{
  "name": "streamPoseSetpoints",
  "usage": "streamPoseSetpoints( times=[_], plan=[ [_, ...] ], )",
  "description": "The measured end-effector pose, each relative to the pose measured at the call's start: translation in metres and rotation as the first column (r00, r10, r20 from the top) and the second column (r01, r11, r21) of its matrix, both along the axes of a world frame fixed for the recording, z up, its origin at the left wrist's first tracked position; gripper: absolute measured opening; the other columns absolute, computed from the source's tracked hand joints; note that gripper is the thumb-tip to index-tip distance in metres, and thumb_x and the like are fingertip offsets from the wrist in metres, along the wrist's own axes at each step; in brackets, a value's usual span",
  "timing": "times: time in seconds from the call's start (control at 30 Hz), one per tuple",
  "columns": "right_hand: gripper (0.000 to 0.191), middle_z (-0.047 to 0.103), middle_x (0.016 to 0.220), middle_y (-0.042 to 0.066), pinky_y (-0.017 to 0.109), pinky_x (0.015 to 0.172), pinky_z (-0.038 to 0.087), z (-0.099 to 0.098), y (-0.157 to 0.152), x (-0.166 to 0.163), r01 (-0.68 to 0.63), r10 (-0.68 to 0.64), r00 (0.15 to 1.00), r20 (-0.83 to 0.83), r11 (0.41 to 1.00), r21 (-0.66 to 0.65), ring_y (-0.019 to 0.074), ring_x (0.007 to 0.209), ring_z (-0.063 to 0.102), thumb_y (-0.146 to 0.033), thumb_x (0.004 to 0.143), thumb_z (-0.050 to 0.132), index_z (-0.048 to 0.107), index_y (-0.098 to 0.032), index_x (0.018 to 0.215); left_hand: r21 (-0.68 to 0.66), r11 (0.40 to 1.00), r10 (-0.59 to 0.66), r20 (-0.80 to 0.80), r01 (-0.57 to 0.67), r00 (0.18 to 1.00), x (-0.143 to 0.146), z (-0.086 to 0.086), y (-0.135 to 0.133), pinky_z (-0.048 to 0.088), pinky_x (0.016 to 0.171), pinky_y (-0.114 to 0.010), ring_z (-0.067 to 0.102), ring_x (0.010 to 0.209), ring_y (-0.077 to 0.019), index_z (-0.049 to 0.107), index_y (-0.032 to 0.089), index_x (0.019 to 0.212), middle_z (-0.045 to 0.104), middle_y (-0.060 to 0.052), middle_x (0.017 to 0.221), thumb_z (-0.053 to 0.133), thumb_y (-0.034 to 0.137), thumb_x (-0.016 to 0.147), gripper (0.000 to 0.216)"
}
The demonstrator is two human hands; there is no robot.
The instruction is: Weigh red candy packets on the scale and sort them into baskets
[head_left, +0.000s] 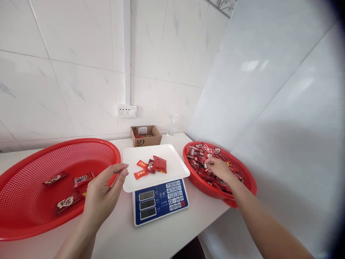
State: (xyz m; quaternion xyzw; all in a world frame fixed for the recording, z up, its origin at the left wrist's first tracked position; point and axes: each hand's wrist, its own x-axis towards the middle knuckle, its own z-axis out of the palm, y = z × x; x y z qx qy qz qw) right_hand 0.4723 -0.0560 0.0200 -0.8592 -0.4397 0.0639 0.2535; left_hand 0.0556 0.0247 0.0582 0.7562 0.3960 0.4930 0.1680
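Our left fingers (pixel 116 168) are resting slightly apart; our right fingers (pixel 212 162), grip unclear, are picking among sweets (pixel 209 176), probably needing careful pinching.

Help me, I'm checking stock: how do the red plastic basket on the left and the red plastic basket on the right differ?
The left red plastic basket holds a few red-wrapped packets; the right red plastic basket is heaped with many. The left basket's perforated inner wall shows widely, while the right basket's is mostly covered. Both are red and stand on the white tabletop.
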Motion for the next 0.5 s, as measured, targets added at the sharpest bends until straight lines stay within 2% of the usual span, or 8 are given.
streamPoseSetpoints(
  times=[0.1,0.2,0.33,0.43,0.5],
  plan=[
    [0.015,0.067,0.081,0.003,0.031,0.066,0.050,0.013,0.003,-0.005,0.036,-0.007,0.991,-0.137,0.977,0.210,0.0177,0.068,0.063,-0.024,0.071,0.048,0.060,-0.022,0.080,-0.003,1.000,-0.012,0.013,0.012,1.000,0.001,0.000,-0.001,0.051,0.057,-0.022,0.067,0.073,-0.0177,0.065,0.022,0.089,0.071,-0.002,0.079,0.053,0.040,0.082,0.023],
    [0.014,0.066,0.080,0.002,0.032,0.063,0.050,0.021,0.011,-0.032,-0.025,0.115,0.964,-0.238,0.936,0.352,0.0179,0.068,0.062,-0.029,0.069,0.052,0.059,-0.022,0.078,-0.004,0.999,-0.032,0.016,0.032,0.999,0.002,0.000,-0.001,0.051,0.059,-0.022,0.067,0.074,-0.0171,0.065,0.021,0.089,0.071,-0.002,0.080,0.052,0.039,0.083,0.023],
    [0.015,0.066,0.076,0.001,0.032,0.067,0.050,0.018,0.029,-0.093,-0.228,0.349,0.887,-0.302,0.901,0.369,0.0176,0.069,0.062,-0.031,0.070,0.054,0.059,-0.021,0.079,-0.013,0.998,-0.058,0.017,0.058,0.998,0.003,0.000,-0.002,0.051,0.065,-0.023,0.066,0.077,-0.0164,0.064,0.020,0.090,0.071,-0.003,0.083,0.051,0.035,0.085,0.021],
    [0.016,0.067,0.081,0.002,0.032,0.070,0.050,0.004,0.043,-0.139,-0.355,0.493,0.770,-0.405,0.859,0.370,0.0174,0.073,0.063,-0.032,0.071,0.055,0.059,-0.020,0.080,-0.030,0.997,-0.068,0.020,0.068,0.998,0.003,0.001,-0.004,0.051,0.063,-0.022,0.066,0.077,-0.0163,0.064,0.020,0.091,0.071,-0.004,0.082,0.051,0.034,0.085,0.020],
    [0.015,0.067,0.083,0.002,0.034,0.073,0.050,-0.007,0.050,-0.162,-0.417,0.543,0.737,-0.403,0.834,0.362,0.0179,0.077,0.063,-0.029,0.071,0.054,0.060,-0.020,0.082,-0.033,0.997,-0.073,0.023,0.074,0.997,0.003,0.003,-0.005,0.051,0.064,-0.023,0.066,0.077,-0.0167,0.064,0.020,0.090,0.071,-0.004,0.082,0.050,0.034,0.085,0.020]
  ],
)
